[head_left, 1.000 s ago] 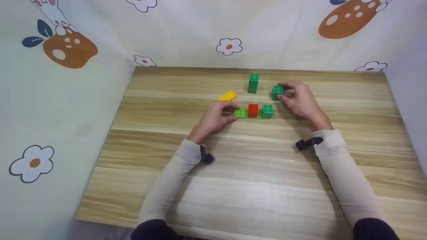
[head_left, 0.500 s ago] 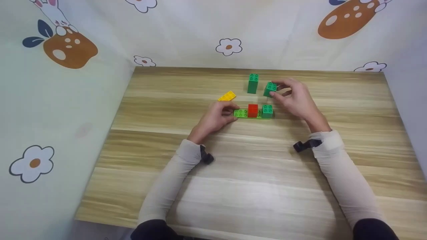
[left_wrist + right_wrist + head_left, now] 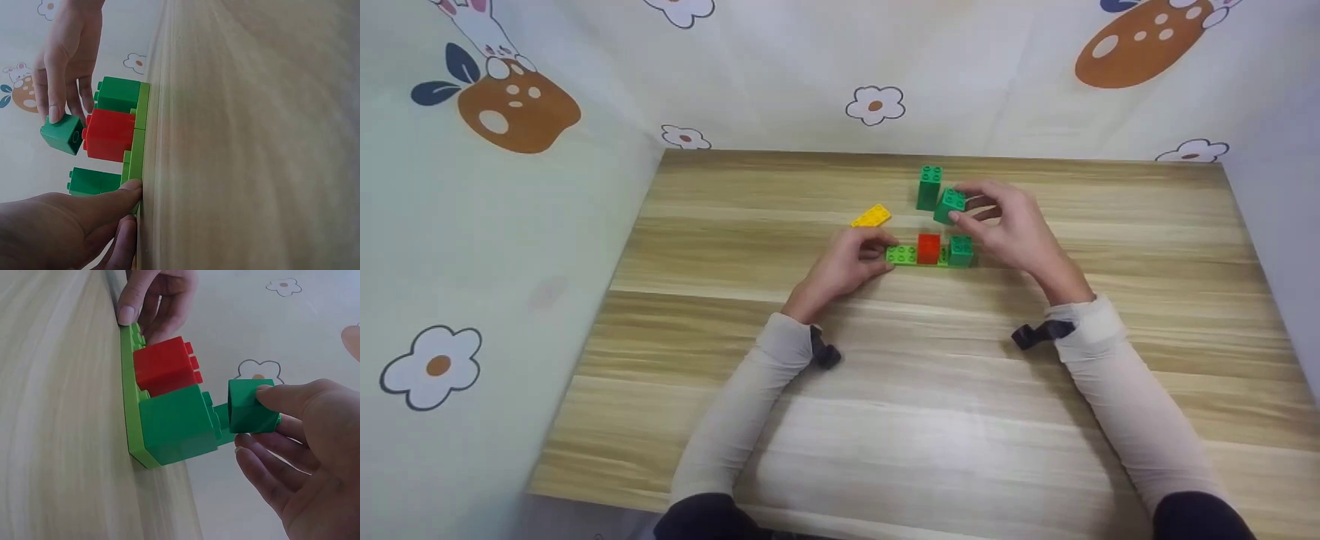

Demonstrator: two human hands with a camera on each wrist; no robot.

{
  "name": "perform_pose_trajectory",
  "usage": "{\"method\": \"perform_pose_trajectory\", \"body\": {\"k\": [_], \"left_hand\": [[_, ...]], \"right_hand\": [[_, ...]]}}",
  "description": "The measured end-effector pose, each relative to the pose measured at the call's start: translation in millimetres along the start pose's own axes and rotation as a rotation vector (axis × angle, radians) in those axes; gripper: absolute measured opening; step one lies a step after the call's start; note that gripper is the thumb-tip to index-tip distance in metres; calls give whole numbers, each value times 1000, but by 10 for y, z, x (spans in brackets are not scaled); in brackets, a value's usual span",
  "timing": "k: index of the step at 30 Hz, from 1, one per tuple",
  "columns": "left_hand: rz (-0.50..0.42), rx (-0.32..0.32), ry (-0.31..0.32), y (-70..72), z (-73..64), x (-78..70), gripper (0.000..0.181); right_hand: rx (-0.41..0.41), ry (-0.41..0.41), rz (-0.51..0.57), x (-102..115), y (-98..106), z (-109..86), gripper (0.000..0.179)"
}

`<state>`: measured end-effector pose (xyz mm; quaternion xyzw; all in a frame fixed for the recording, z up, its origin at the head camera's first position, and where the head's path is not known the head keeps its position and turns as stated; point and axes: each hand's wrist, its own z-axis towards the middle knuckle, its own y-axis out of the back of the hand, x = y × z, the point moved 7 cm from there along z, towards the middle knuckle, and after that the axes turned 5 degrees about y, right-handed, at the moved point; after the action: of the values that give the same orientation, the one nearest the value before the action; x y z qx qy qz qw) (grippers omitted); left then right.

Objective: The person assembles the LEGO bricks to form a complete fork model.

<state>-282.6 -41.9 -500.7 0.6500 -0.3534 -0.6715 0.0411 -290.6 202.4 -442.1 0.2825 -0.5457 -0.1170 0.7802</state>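
My left hand [image 3: 847, 261] pinches the left end of a light green building-block plate [image 3: 901, 255], which lies flat on the table. On that plate stand a red block [image 3: 929, 249] and, to its right, a green block [image 3: 960, 251]. My right hand [image 3: 1009, 225] holds another green block [image 3: 949, 205] between thumb and fingers, tilted, above and behind the plate. In the right wrist view the thumb presses on one side of this held green block [image 3: 250, 405], and its hollow underside faces the plate.
Behind the plate stands a taller green block [image 3: 929, 187], overlapped by the held block in the head view. A flat yellow block [image 3: 871, 216] lies by my left fingertips. The wooden table [image 3: 885, 420] meets a patterned curtain [image 3: 780, 82] at the back.
My right hand has moved left with the green block, from the right of the plate to behind the red block, and the block has tilted. My left hand stays on the plate.
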Motion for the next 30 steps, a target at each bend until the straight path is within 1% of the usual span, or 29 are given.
{"method": "perform_pose_trajectory", "body": {"k": [4,7,11,17,23,30], "left_hand": [[6,3,14,4,7,14,34],[4,4,18,7,12,21,35],[-4,5,12,6,12,19,37],[7,-7,-3,10,6,13,37],[16,-10,8,12,6,13,36],[-8,-6,20,11,9,15,37]], "right_hand": [[3,30,20,53,-85,-3,42],[6,71,41,105,-166,-5,43],[30,110,63,176,-279,-13,43],[73,107,73,255,-406,-24,41],[104,115,20,314,-492,-9,41],[155,91,-7,335,-574,11,42]]}}
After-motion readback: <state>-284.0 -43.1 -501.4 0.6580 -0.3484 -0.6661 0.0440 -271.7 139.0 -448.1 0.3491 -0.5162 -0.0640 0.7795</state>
